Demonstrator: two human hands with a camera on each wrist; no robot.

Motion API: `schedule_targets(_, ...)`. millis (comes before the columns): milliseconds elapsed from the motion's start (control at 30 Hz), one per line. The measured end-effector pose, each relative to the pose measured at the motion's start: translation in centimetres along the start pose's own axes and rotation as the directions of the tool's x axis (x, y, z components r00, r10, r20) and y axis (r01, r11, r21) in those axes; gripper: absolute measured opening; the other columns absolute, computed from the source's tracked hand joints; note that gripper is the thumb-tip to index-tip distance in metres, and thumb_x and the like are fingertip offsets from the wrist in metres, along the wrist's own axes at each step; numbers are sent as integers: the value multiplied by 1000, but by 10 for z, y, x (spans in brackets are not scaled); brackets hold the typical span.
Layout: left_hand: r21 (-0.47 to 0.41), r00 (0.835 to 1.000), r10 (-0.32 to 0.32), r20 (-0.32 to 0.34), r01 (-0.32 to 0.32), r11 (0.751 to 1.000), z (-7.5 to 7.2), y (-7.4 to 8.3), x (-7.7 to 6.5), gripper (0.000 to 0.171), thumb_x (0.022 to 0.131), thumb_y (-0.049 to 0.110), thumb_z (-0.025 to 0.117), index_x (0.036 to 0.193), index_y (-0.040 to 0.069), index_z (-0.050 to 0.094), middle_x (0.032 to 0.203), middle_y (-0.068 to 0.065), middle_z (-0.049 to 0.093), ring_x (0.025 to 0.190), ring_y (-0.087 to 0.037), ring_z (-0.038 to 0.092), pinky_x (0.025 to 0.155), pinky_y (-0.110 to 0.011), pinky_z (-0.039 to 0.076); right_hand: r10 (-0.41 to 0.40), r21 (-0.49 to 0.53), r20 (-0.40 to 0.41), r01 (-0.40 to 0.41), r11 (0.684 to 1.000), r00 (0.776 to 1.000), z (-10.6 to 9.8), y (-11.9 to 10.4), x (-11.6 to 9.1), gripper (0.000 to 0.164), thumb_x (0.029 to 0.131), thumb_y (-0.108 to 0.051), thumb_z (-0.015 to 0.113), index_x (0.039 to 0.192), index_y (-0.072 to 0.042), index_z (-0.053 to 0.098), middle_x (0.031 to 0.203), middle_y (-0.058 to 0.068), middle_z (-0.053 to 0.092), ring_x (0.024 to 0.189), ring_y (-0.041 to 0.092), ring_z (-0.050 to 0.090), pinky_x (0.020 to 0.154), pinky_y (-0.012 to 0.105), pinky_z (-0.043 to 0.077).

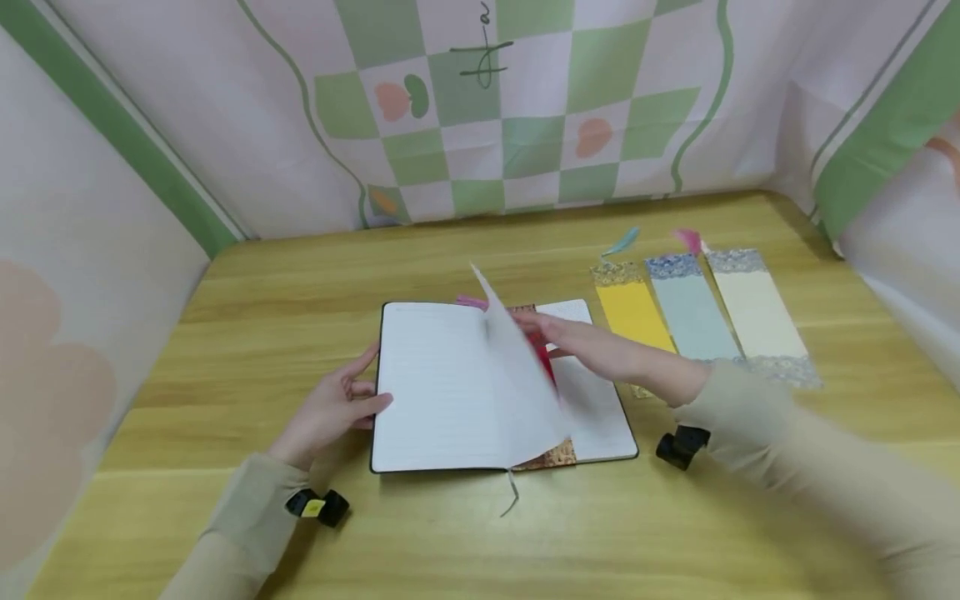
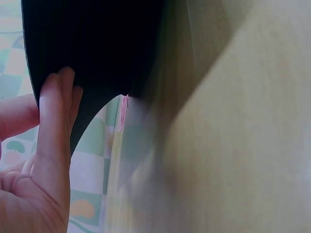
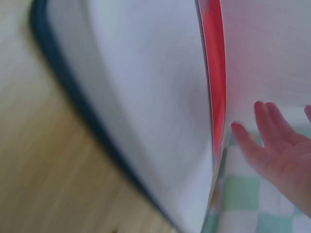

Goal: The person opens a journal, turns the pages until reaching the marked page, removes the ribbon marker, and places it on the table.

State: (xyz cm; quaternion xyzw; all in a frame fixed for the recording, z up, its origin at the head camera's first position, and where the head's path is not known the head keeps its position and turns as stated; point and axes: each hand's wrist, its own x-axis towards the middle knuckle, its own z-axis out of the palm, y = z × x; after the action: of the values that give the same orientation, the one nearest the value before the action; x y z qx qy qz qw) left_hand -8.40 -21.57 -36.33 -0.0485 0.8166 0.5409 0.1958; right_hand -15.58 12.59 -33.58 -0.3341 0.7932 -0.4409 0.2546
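An open lined notebook (image 1: pixel 431 383) lies on the table, one page (image 1: pixel 517 387) standing partly raised near its middle. My left hand (image 1: pixel 326 421) grips the notebook's left edge, thumb over the paper; in the left wrist view its fingers lie against the black cover (image 2: pixel 102 39). On the right-hand side, beneath the raised page, is a red bookmark (image 3: pixel 215 73) with brown patterned ends, partly hidden. My right hand (image 1: pixel 596 346) reaches between that page and the bookmark. Its fingers (image 3: pixel 265 124) are extended beside the page in the right wrist view.
Right of the notebook lie a yellow bookmark (image 1: pixel 633 312), a pale blue one (image 1: pixel 693 312) and a cream one (image 1: pixel 757 308), with teal and pink tassels behind them. A ribbon (image 1: pixel 514 493) trails from the notebook's near edge. Checkered cloth (image 1: pixel 532 142) hangs behind the wooden table (image 1: pixel 285 283).
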Motion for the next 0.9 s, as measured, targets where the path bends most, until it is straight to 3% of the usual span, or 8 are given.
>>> schedule_targets(100,13,1000,1,-6,-1,1000,0,1,0,78,90,12,65,152,24,19,100,-11,71,80,-13,66,71,-32,56,-9,-135,51,15,991,999,13,-9,6,56,102,-40,32,150,-11,28,151,14,34,135,35,35,110,54,29)
schedule_targets(167,12,1000,1,-4,-1,1000,0,1,1,78,90,12,64,152,24,19,99,-11,71,79,-13,65,70,-31,56,18,-260,81,4,966,997,21,-14,9,53,100,-37,41,149,-17,32,151,9,35,138,32,31,112,51,27)
schedule_targets(267,5,1000,-5,3,5,1000,-1,0,1,77,91,11,63,152,25,19,98,-10,71,78,-12,65,69,-31,55,66,-431,130,-3,902,989,33,-21,15,54,97,-40,47,148,-26,33,151,7,35,139,29,29,113,49,26)
schedule_targets(367,-29,1000,-1,16,1,1000,-2,0,0,74,93,11,59,152,24,17,100,-11,71,78,-12,65,69,-30,55,108,-555,164,1,832,981,43,-23,20,57,96,-47,47,148,-33,31,153,9,30,141,30,25,114,54,20)
schedule_targets(500,-90,1000,-11,23,13,996,-3,1,-1,64,98,15,51,152,25,17,94,-8,68,75,-12,61,67,-28,54,158,-633,189,-3,774,969,52,-23,27,61,93,-54,48,148,-38,28,158,8,19,143,31,19,113,60,13)
schedule_targets(567,-105,1000,-15,22,17,994,-3,0,-2,63,99,17,51,152,24,18,93,-6,67,73,-12,60,66,-27,54,179,-640,194,-14,769,964,55,-24,29,62,92,-56,48,148,-40,27,159,7,15,143,32,18,112,61,15)
schedule_targets(700,-78,999,12,36,-9,997,-4,-2,-2,71,95,15,57,152,22,16,97,-10,70,78,-12,64,69,-29,55,198,-654,193,-24,756,961,62,-24,33,66,91,-53,52,148,-42,23,160,6,10,143,34,17,110,60,21)
schedule_targets(900,-30,999,19,26,-18,999,-3,-3,-2,76,92,11,61,152,19,16,102,-13,70,79,-10,65,70,-30,55,193,-712,191,1,702,962,68,-25,37,67,92,-51,52,150,-41,19,159,11,9,142,38,20,109,62,22)
